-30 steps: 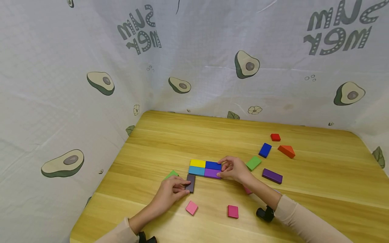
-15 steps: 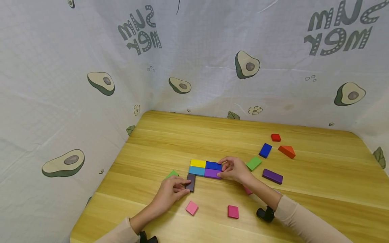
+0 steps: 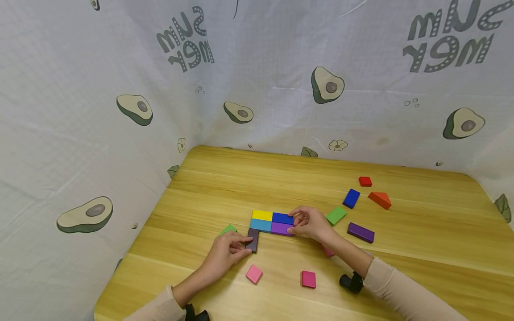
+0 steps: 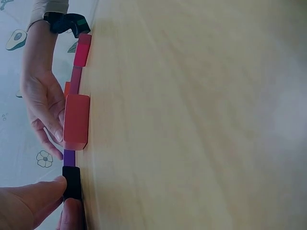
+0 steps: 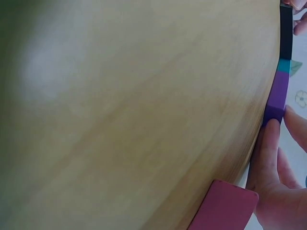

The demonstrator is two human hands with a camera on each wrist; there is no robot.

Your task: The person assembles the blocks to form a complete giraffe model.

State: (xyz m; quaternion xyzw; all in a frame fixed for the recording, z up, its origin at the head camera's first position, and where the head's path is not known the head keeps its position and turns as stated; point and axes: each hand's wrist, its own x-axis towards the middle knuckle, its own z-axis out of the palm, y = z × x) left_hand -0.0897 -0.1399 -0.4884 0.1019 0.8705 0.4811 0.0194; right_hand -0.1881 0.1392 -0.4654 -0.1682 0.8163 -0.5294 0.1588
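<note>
On the wooden table, a yellow block [image 3: 262,216], a blue block [image 3: 283,218], a light blue block [image 3: 260,225] and a purple block [image 3: 281,228] lie tightly together as a flat rectangle. My right hand [image 3: 311,224] grips its right end, with the index finger at the blue block's far corner and the thumb on the purple one. My left hand [image 3: 225,250] pinches a dark, nearly black block [image 3: 252,240] by its left side and near end. That block stands lengthwise, its far end right at the light blue block's near left corner.
A green block [image 3: 228,229] lies partly behind the left hand. Nearer are a pink square [image 3: 254,274] and a magenta square [image 3: 308,279]. To the right are another green block [image 3: 336,216], a dark purple block [image 3: 361,232], a blue block [image 3: 351,198], an orange triangle [image 3: 380,199] and a red square [image 3: 365,181].
The dark block has slid very slightly away from me, closer against the light blue block, with the left hand on it. The right hand keeps its place at the rectangle's right end.
</note>
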